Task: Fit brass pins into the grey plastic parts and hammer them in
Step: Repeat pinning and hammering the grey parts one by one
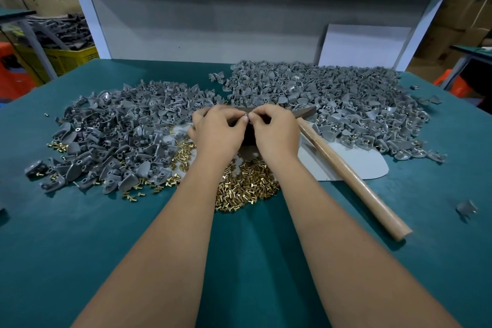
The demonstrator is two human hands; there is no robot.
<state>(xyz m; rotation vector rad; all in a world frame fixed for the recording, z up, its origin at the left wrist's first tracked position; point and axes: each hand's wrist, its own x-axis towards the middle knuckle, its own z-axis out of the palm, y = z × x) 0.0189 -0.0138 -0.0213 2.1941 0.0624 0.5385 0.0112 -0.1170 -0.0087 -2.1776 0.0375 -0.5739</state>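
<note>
Both hands' fingers (244,120) together on a small grey part (247,115) above brass pins (247,184).

We find no text, label, brand, number or sign that can be read anywhere in this view.

left grip (217,130), right grip (277,132); bare forearms, sleeveless
</note>
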